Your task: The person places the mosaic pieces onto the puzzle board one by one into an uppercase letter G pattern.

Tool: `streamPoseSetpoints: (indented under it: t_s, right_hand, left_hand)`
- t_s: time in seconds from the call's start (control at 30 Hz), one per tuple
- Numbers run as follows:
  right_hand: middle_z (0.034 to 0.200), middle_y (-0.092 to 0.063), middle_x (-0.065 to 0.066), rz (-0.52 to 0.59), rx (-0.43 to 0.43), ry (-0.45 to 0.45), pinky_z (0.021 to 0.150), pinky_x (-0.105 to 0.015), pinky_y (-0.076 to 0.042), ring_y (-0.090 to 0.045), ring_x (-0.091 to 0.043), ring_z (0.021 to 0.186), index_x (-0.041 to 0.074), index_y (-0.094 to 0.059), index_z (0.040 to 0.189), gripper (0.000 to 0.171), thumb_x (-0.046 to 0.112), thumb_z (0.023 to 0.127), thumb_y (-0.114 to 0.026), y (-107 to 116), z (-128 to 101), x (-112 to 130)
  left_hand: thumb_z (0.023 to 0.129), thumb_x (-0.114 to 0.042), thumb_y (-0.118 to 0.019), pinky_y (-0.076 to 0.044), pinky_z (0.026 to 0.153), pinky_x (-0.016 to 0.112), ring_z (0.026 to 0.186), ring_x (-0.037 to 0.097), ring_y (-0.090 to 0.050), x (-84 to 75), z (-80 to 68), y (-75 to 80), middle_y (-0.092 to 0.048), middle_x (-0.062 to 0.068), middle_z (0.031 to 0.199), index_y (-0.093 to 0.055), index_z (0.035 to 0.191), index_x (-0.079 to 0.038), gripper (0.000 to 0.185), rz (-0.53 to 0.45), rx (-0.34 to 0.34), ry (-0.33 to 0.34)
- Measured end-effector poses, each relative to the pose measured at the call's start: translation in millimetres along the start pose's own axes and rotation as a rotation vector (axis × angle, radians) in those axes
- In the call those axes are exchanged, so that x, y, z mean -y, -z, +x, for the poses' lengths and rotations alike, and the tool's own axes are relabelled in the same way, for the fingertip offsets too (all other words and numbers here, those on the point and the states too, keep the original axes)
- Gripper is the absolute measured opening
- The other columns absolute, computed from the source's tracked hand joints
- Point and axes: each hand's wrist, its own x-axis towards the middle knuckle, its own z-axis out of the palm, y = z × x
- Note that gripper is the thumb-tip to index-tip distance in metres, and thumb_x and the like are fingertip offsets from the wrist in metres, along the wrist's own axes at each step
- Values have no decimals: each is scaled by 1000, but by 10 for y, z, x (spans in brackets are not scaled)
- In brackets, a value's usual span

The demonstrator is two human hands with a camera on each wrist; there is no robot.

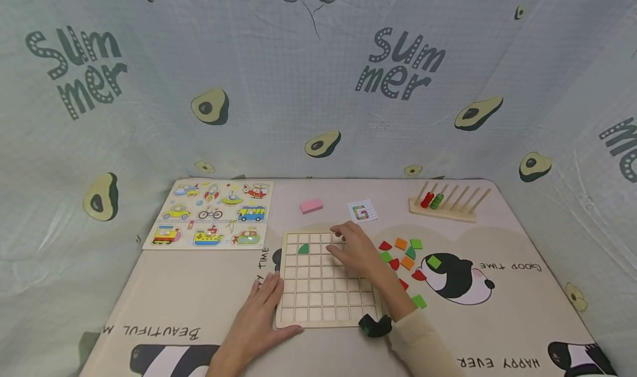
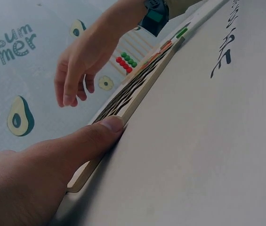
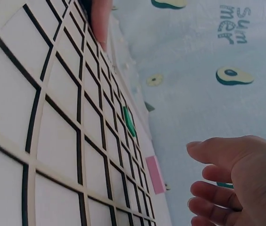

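Wooden grid board (image 1: 328, 299) midway between worktop (image 1: 199, 288) side edges; green quarter-circle (image 1: 303, 249) in one cell, near board's far-left corner. Left grip (image 1: 256, 316) unclenched against left edge; right grip (image 1: 354, 249) released above board.

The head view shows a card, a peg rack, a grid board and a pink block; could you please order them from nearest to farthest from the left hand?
1. Grid board: touched by the left hand at its near left corner.
2. Pink block: beyond the board.
3. Card: right of the block.
4. Peg rack: far right.
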Motion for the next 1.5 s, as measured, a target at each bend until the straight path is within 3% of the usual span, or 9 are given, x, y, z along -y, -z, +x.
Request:
streamPoseSetpoints:
  t_s: [0.4, 0.67, 1.13, 1.5]
  right_hand:
    - [110, -59, -2, 4, -82, -59, 83, -33, -54, -56, -16, 95, 12, -58, 122, 42, 33, 86, -66, 181, -185, -234]
    - [112, -56, -3, 15, -64, -159, 84, -34, -54, -55, -19, 99, 12, -55, 124, 45, 34, 87, -65, 264, -325, -392]
    - [112, -57, -6, -4, -78, -219, 88, -41, -55, -57, -21, 99, 10, -55, 124, 44, 32, 86, -66, 339, -530, -639]
    - [100, -58, -6, -75, -85, -256, 76, -33, -53, -54, -18, 86, 7, -62, 109, 37, 33, 84, -68, 350, -635, -771]
  left_hand:
    - [65, -78, -60, -25, 119, 41, 140, 23, -35, 2, -3, 13, -42, 10, 147, -46, 138, -3, 106, 4, -6, -13]
    - [65, -78, -60, -25, 119, 40, 140, 23, -34, 17, -8, 11, -42, 10, 147, -46, 138, -3, 105, 2, -6, -15]
    - [65, -78, -61, -25, 118, 40, 140, 23, -35, 33, -20, -1, -44, 10, 146, -47, 137, -3, 105, 10, -28, -34]
    - [65, -79, -58, -24, 119, 39, 140, 22, -34, 25, -22, -8, -43, 9, 147, -46, 138, -3, 106, 23, -9, -14]
